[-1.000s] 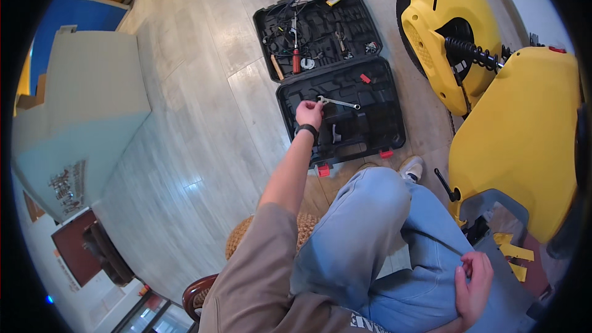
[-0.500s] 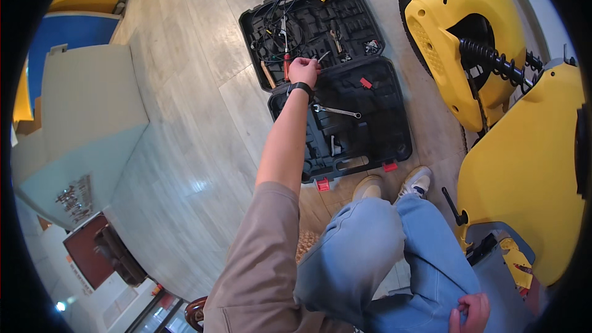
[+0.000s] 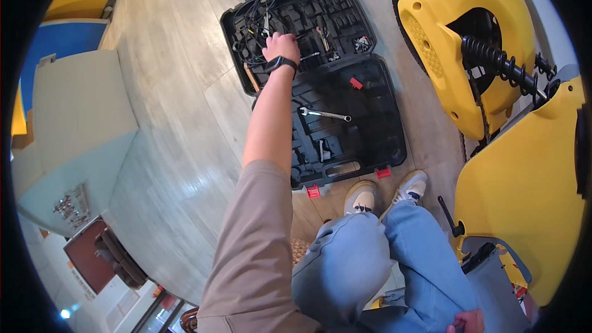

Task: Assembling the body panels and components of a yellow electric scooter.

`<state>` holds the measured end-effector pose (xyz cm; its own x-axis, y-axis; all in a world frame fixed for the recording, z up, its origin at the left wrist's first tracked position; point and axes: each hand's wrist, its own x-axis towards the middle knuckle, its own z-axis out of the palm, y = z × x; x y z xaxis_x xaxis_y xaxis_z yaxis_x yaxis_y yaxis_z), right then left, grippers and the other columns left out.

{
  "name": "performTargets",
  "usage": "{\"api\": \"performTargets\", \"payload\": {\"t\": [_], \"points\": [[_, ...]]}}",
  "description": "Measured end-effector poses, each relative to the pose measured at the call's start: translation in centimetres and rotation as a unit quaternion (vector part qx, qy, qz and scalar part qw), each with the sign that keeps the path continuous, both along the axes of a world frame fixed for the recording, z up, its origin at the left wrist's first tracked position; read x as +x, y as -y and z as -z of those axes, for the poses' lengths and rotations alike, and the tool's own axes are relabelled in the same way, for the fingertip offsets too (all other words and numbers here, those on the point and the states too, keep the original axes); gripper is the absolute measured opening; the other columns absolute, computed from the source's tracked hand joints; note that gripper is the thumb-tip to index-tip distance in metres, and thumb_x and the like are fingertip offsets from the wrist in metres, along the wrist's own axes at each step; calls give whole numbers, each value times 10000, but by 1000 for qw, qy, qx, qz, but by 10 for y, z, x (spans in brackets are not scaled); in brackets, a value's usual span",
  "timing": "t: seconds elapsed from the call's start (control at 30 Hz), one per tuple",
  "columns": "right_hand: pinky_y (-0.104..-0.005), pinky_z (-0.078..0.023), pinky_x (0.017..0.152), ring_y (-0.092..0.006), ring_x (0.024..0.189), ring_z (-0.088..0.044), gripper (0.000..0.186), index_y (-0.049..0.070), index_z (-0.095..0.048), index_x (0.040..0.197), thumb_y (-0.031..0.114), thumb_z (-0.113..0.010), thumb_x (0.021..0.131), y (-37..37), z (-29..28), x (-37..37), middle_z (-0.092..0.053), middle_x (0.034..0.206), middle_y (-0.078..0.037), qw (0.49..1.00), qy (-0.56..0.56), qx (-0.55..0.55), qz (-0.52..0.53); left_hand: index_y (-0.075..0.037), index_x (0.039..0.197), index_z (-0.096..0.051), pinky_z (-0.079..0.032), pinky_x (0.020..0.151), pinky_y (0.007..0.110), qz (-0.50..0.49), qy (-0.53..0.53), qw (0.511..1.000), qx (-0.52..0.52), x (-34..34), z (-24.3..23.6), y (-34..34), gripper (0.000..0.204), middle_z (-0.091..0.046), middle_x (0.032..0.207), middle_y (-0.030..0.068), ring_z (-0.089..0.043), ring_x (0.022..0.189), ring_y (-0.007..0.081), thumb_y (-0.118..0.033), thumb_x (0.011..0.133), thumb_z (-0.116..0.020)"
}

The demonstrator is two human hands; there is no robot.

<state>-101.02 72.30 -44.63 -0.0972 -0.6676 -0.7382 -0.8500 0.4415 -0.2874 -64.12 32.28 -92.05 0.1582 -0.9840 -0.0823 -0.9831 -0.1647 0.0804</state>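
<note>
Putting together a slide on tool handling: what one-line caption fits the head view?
Left hand reaches into the far half of an open black tool case on the floor; a wrench lies in the near half.

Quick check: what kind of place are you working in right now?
Probably a workshop or repair floor: an open black tool case with a wrench lies on wood-look flooring, beside large yellow machine housings.

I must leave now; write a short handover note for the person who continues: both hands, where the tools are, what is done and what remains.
Left hand: stretched out into the far half of the open black plastic tool case, on the tangle of black cables and tools; its grip is hidden.
Right hand: low beside the blue jeans, barely in view.
Silver combination wrench: lies loose in the near half of the case.
Done: case open on the wooden floor.
Left: nothing lifted out yet.
</note>
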Motion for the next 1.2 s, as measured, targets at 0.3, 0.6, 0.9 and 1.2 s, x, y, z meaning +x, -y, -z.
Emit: {"api": "performTargets", "payload": {"t": [0.3,0.6,0.9,1.2], "points": [[-319,-440,605,-216,673,-502,174,28,-579,1017,67,-613,851,-10,6,-9,-531,808,-103,998,4,24,59,-238,1001,-713,-481,825,459,-105,-29,994,24,-12,19,15,201,-622,1110,63,-622,1019,285,-310,843,-613],[-342,-435,637,-250,693,-507,202,28,-568,1021,25,-618,825,-2,-5,6,-534,815,-115,999,9,14,43,-134,881,-684,-490,813,435,-130,-110,983,-73,-2,5,-14,121,-576,1016,110,-588,981,312,-248,850,-659],[-398,-435,705,-319,754,-545,185,16,-574,985,46,-619,808,14,-28,51,-552,818,-137,995,6,-89,-35,-17,1110,-534,-455,681,235,-90,-851,518,-19,-65,-169,-132,154,-629,909,83,-583,797,126,-59,961,-539],[-386,-416,593,-278,650,-543,122,57,-595,797,63,-689,720,10,-10,99,-549,687,-82,946,46,-322,7,-17,1070,-595,-494,758,314,141,-857,494,-39,-86,-361,-258,133,-637,975,129,-632,903,222,-40,944,-561]]}}
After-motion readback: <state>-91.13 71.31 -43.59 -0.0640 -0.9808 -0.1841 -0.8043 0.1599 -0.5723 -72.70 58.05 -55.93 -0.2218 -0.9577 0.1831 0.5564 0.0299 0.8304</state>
